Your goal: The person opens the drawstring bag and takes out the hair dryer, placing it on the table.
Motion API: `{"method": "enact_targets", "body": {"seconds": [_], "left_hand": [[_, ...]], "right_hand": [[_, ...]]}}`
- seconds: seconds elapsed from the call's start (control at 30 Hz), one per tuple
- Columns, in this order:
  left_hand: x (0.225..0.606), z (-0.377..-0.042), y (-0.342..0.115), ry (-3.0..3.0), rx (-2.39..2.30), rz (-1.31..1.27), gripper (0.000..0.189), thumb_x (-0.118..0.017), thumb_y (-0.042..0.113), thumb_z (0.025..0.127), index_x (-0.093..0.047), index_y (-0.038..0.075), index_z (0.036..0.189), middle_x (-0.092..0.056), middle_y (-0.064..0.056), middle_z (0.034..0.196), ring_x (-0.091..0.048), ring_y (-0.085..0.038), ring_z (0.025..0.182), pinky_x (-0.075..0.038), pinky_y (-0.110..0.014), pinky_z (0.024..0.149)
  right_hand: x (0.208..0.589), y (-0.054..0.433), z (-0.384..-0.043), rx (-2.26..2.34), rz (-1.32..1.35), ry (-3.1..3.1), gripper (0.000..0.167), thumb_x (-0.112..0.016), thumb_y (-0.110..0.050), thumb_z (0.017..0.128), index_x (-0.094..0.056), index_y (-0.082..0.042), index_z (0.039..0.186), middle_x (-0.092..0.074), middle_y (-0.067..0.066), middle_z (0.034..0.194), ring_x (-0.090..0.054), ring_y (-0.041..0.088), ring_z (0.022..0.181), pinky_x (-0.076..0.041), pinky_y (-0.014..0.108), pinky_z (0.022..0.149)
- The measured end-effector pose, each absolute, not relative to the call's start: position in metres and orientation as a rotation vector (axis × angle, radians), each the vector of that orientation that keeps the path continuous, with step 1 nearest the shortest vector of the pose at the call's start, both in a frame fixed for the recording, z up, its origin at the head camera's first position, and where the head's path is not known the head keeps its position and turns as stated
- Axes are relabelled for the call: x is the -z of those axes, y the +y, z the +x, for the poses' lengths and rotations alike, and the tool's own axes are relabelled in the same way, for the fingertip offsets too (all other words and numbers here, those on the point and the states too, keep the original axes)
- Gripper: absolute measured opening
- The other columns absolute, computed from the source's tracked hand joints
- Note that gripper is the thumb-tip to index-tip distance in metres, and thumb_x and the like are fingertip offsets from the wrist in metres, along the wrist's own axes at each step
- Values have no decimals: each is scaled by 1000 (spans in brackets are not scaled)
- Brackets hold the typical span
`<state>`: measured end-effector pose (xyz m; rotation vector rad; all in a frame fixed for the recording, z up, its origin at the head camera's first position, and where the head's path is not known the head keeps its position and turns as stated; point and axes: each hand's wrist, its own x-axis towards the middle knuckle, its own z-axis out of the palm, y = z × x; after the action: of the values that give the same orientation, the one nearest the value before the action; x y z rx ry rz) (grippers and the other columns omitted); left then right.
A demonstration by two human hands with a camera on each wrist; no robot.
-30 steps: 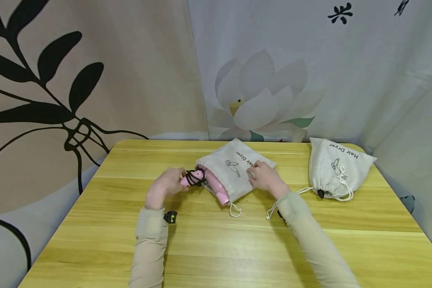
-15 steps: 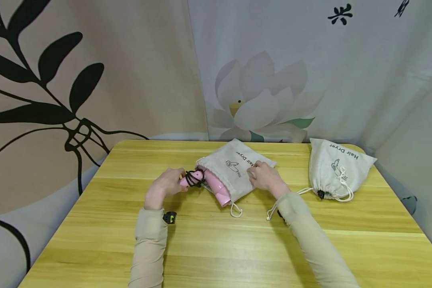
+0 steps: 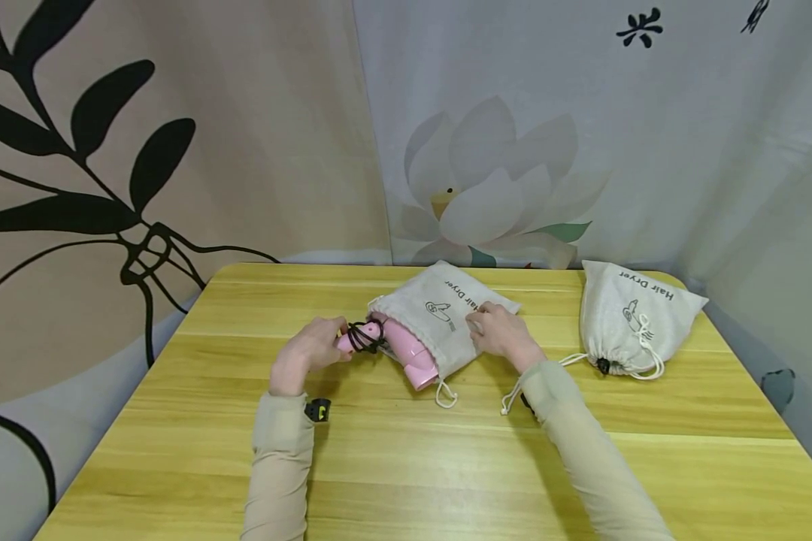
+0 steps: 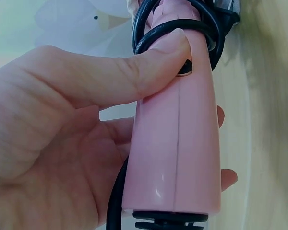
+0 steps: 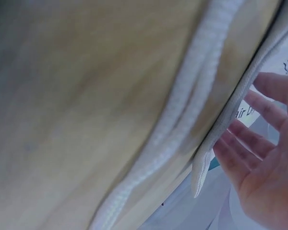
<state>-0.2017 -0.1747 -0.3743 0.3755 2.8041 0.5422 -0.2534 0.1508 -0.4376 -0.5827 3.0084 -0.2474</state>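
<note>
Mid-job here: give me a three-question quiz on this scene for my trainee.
1. Which hand grips the handle of the pink hair dryer, and which touches its bag?
2. True or false: the hair dryer is completely inside its bag.
3. The mouth of the far-right bag is: a) gathered; b) wide open; c) under a hand.

Key: 1. The left hand grips; the right hand touches. 2. False; the handle sticks out. 3. a.

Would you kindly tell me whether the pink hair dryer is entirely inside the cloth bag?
No, part of the pink hair dryer sticks out of the cloth bag, with the left hand gripping its handle.
</note>
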Motion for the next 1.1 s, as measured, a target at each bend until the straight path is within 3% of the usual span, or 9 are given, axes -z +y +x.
{"method": "enact_targets", "body": {"seconds": [0.73,1.1], "left_hand": [[375,-204,-179,2767,-558,389,34,-70,13,83,-55,0,111,-63,-15,95,-56,-21,81,-48,-31,66],[375,-207,-174,2800,-582,341,43,-71,16,80,-56,-2,116,-64,-21,109,-60,-30,97,-51,-45,87]], "right_hand": [[438,149,-255,210,-589,3027,36,-59,-25,92,-61,-15,126,-55,15,131,-55,34,117,-52,53,87],[431,138,-243,247,-627,2972,41,-58,-29,92,-58,-13,129,-52,19,136,-51,38,122,-47,55,96]]}}
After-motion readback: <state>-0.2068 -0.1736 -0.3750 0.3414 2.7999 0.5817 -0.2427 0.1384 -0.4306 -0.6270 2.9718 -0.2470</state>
